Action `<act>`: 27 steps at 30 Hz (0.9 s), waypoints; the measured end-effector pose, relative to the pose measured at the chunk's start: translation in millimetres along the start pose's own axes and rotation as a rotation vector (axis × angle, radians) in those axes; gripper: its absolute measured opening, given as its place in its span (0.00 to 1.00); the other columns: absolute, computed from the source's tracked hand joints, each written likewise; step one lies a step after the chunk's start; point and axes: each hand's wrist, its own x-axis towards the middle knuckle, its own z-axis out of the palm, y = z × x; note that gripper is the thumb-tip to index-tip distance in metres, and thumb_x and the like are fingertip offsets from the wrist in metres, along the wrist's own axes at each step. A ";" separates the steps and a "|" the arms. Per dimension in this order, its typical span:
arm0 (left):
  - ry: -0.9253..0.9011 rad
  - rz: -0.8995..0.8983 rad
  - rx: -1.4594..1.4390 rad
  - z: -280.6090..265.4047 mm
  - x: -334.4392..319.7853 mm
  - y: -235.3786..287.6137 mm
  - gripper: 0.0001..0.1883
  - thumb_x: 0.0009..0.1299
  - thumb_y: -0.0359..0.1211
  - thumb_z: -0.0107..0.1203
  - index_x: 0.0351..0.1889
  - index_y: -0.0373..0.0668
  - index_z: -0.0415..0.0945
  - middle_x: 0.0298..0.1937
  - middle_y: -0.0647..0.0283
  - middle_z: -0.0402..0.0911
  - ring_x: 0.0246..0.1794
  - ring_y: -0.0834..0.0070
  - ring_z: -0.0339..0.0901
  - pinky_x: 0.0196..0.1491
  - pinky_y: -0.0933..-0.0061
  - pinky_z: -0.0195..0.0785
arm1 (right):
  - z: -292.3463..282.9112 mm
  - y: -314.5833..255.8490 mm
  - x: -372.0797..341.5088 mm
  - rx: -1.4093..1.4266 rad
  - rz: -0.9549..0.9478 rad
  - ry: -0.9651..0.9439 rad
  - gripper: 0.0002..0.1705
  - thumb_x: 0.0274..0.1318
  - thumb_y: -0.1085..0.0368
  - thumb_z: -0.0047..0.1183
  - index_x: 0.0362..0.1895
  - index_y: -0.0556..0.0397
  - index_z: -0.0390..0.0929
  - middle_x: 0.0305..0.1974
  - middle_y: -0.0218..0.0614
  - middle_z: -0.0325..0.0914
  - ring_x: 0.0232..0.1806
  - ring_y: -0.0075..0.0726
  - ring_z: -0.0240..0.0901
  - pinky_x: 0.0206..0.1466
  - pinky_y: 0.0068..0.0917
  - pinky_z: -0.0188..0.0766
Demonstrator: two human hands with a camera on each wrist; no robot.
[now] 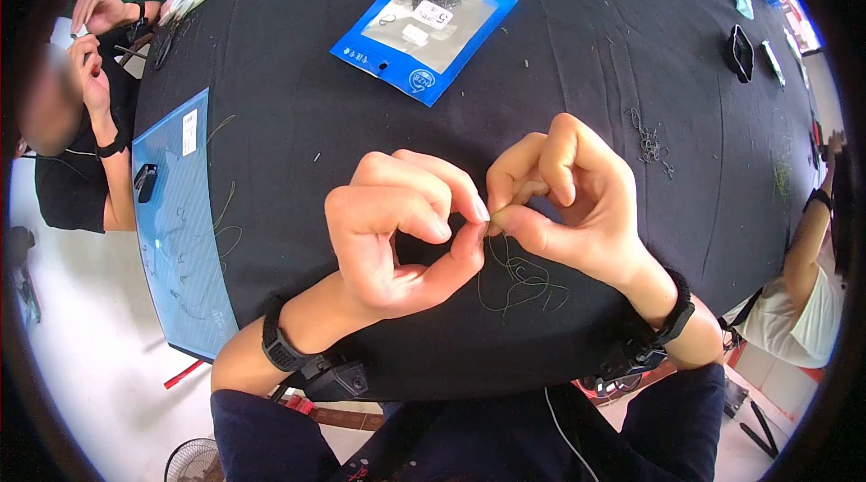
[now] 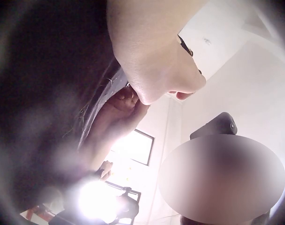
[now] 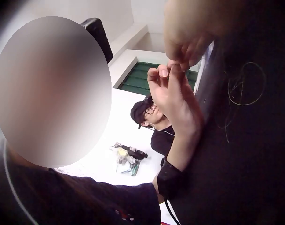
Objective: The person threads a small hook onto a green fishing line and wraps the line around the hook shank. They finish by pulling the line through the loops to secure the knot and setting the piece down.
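Observation:
Over the black-covered table the left hand (image 1: pixel 401 234) and right hand (image 1: pixel 577 198) meet at the fingertips, each with thumb and fingers pinched on a thin greenish line (image 1: pixel 523 284). Loose coils of that line hang below the fingertips; in the right wrist view the line (image 3: pixel 245 89) shows as a loop against the dark cloth. Whatever small piece lies between the fingertips is hidden. The right wrist view also shows the left hand (image 3: pixel 177 98) touching the right hand (image 3: pixel 194 28).
A blue-edged packet (image 1: pixel 437 31) of dark small pieces lies beyond the hands. To the left is a blue translucent sheet (image 1: pixel 180 229) with a black clip (image 1: pixel 144 183). Dark tangled pieces (image 1: pixel 649 144) lie at right. Other people sit at both sides.

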 end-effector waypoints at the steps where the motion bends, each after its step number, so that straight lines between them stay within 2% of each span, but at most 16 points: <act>1: -0.003 0.000 0.002 -0.3 -0.3 -0.4 0.29 0.49 0.12 0.61 0.41 0.46 0.56 0.35 0.63 0.62 0.30 0.69 0.74 0.28 0.75 0.74 | -0.1 0.3 0.1 -0.004 -0.002 0.001 0.20 0.47 0.82 0.55 0.28 0.50 0.56 0.37 0.41 0.77 0.39 0.22 0.74 0.42 0.21 0.71; 3: -0.007 -0.002 0.006 -0.5 -0.5 -1.3 0.30 0.49 0.12 0.61 0.41 0.46 0.56 0.35 0.63 0.62 0.29 0.68 0.75 0.28 0.75 0.74 | -0.8 0.7 0.8 -0.010 -0.003 0.003 0.20 0.47 0.82 0.56 0.28 0.50 0.56 0.36 0.41 0.77 0.38 0.21 0.73 0.42 0.21 0.71; 6: -0.018 -0.010 0.015 -1.1 -0.2 -0.3 0.30 0.49 0.12 0.60 0.42 0.46 0.56 0.35 0.63 0.62 0.29 0.68 0.75 0.28 0.75 0.74 | -3.6 0.7 1.3 -0.075 -0.028 -0.037 0.21 0.46 0.81 0.56 0.30 0.49 0.56 0.37 0.48 0.74 0.36 0.29 0.78 0.43 0.26 0.75; 9: -0.017 -0.006 0.011 -0.8 0.0 -0.5 0.30 0.48 0.12 0.61 0.42 0.46 0.56 0.35 0.63 0.62 0.29 0.68 0.75 0.28 0.75 0.74 | -3.7 0.5 1.5 -0.073 -0.032 -0.035 0.21 0.46 0.82 0.56 0.30 0.49 0.56 0.36 0.48 0.74 0.36 0.29 0.78 0.42 0.25 0.75; 12: 0.201 -0.061 -0.111 9.5 -2.3 0.4 0.19 0.48 0.13 0.62 0.30 0.43 0.67 0.31 0.65 0.69 0.31 0.67 0.82 0.32 0.76 0.69 | -0.1 -0.3 0.7 -0.021 0.006 0.017 0.20 0.47 0.81 0.56 0.27 0.50 0.56 0.36 0.40 0.77 0.38 0.21 0.73 0.42 0.21 0.71; 21: 0.220 -0.096 -0.110 10.1 -2.2 -0.6 0.19 0.47 0.15 0.63 0.29 0.43 0.66 0.27 0.66 0.68 0.30 0.71 0.81 0.28 0.80 0.65 | 1.5 -1.1 0.3 -0.097 -0.043 0.031 0.20 0.47 0.82 0.56 0.25 0.51 0.57 0.35 0.39 0.77 0.38 0.20 0.73 0.42 0.20 0.71; 24: -0.011 -0.036 0.011 -0.1 -2.4 -3.2 0.28 0.49 0.14 0.61 0.41 0.45 0.56 0.33 0.64 0.62 0.28 0.71 0.73 0.27 0.77 0.69 | 1.6 -0.6 0.1 -0.119 -0.067 0.030 0.19 0.47 0.82 0.56 0.25 0.51 0.57 0.35 0.38 0.77 0.37 0.19 0.72 0.41 0.19 0.71; 27: -0.012 -0.039 0.011 0.8 -1.9 -2.6 0.28 0.49 0.14 0.60 0.41 0.45 0.56 0.33 0.64 0.62 0.29 0.71 0.73 0.27 0.78 0.69 | 1.5 -0.4 -0.5 -0.138 -0.062 0.031 0.19 0.47 0.82 0.57 0.24 0.51 0.58 0.34 0.38 0.77 0.37 0.18 0.71 0.41 0.19 0.71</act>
